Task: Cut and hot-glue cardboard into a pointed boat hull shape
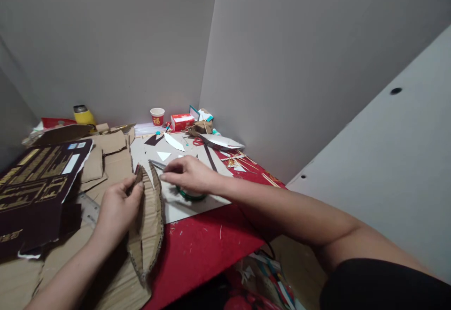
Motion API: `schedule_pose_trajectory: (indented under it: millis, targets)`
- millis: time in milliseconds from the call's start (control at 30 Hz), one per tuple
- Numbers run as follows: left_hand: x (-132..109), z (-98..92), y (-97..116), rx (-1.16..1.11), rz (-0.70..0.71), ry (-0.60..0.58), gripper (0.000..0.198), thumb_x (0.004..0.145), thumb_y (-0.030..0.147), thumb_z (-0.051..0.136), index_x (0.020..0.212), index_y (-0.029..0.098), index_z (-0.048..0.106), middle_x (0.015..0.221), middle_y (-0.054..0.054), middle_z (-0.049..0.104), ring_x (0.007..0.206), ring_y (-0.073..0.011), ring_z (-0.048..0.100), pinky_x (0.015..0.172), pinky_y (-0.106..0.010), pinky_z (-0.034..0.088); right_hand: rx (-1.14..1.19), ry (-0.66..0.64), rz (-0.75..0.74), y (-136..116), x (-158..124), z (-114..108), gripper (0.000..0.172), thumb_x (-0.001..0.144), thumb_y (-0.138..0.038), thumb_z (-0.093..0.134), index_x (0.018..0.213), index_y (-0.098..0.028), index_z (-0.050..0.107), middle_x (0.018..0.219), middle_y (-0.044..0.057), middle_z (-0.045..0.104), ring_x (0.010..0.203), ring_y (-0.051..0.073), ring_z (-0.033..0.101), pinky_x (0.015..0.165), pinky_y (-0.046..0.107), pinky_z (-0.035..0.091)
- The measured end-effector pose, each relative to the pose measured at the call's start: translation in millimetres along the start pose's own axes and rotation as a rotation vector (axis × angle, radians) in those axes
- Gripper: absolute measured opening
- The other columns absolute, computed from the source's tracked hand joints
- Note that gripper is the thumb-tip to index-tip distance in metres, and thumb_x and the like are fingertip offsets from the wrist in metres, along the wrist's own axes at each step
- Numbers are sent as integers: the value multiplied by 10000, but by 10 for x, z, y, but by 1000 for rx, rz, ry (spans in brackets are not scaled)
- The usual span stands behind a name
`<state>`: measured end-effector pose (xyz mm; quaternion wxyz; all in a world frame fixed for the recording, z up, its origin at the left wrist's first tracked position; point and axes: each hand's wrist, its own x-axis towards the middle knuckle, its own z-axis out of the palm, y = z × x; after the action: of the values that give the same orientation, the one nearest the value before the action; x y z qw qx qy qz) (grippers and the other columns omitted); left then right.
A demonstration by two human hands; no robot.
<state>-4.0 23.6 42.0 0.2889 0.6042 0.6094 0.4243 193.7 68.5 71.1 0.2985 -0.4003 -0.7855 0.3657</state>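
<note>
My left hand [121,202] grips a boat-shaped piece of corrugated cardboard [150,220] by its left edge near the far end. The piece has curved, raised sides, stands open at its far tip and narrows to a point towards me. Just right of that tip, my right hand [186,174] is closed in a pinch around a slim grey tool [158,164], whose end points at the cardboard's right edge. Its exact kind is unclear. Below my right hand, a round green-rimmed thing [192,196] is partly covered by it.
Torn cardboard and a dark printed box panel [38,183] fill the left. Further back are a yellow bottle [83,115], a paper cup [157,117], a red box [182,121], red-handled scissors [198,141] and a silvery boat shape [223,142]. Thin sticks [246,159] lie by the grey wall.
</note>
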Motion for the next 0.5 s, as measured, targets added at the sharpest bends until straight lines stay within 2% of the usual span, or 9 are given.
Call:
schedule_pose_trajectory:
  millis: [33, 100, 200, 267, 333, 400, 500]
  targets:
    - [17, -47, 13, -17, -46, -15, 457, 747, 419, 568, 1041, 107, 726, 904, -82, 781, 869, -301, 699, 778, -359, 530, -41, 11, 7, -8, -51, -116, 229, 833, -339, 615, 806, -132, 709, 735, 39, 672, 655, 151, 563, 597, 264, 395]
    - [49, -131, 29, -59, -95, -52, 419, 728, 395, 599, 997, 101, 728, 783, -58, 775, 783, -275, 696, 713, -339, 527, -332, 101, 25, 6, -173, -311, 250, 848, -375, 609, 901, -154, 713, 877, 82, 707, 782, 192, 607, 672, 292, 423]
    - [76, -204, 43, -104, -106, -92, 326, 708, 373, 629, 884, 121, 738, 669, -35, 748, 670, -238, 672, 646, -317, 515, -729, 82, 129, 109, -362, -453, 312, 879, -433, 561, 1031, -188, 680, 1022, 112, 703, 899, 248, 626, 711, 325, 436]
    - [79, -214, 54, -117, -92, -95, 254, 677, 363, 647, 781, 151, 740, 657, -34, 744, 631, -231, 661, 617, -308, 511, -781, 55, 163, 207, -457, -463, 414, 854, -465, 585, 1127, -159, 647, 1096, 166, 683, 952, 302, 621, 695, 345, 437]
    - [74, -207, 69, -122, -77, -105, 213, 656, 355, 651, 727, 175, 740, 658, -31, 744, 624, -232, 658, 595, -301, 506, -791, 30, 187, 300, -517, -449, 447, 854, -453, 577, 1164, -135, 628, 1047, 186, 697, 888, 311, 637, 646, 346, 429]
    - [65, -196, 83, -119, -74, -127, 215, 662, 353, 640, 737, 183, 748, 634, -23, 735, 620, -232, 655, 572, -293, 497, -788, 4, 196, 372, -547, -440, 426, 850, -396, 572, 1179, -130, 618, 974, 174, 713, 811, 296, 646, 602, 335, 412]
    - [50, -184, 93, -89, -74, -134, 230, 677, 347, 627, 766, 179, 757, 605, -17, 723, 631, -237, 655, 550, -285, 483, -773, -14, 191, 437, -566, -443, 421, 845, -349, 561, 1193, -116, 605, 960, 173, 712, 795, 288, 646, 582, 323, 400]
